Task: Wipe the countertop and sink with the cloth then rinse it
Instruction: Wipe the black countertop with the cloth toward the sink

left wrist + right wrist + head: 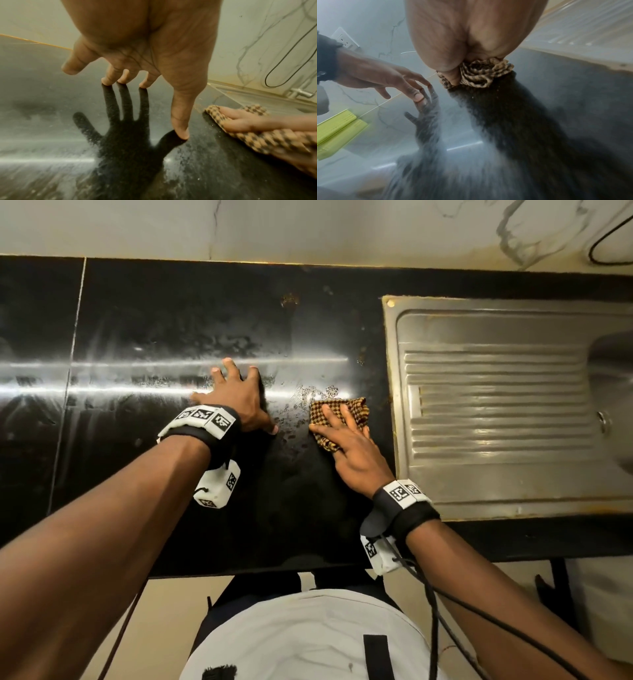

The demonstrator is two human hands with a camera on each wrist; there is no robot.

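Note:
A brown-and-tan checked cloth lies bunched on the black countertop, close to the steel sink's left edge. My right hand presses down on it with its fingers laid flat over the fabric. My left hand is spread just left of the cloth, its fingertips touching the wet, streaked counter and holding nothing. Damp smears and specks lie between the two hands.
The sink's ribbed drainboard fills the right side, its basin at the far right. A tap stands by the marble wall, where a black cable hangs. A yellow-green object sits far left on the counter.

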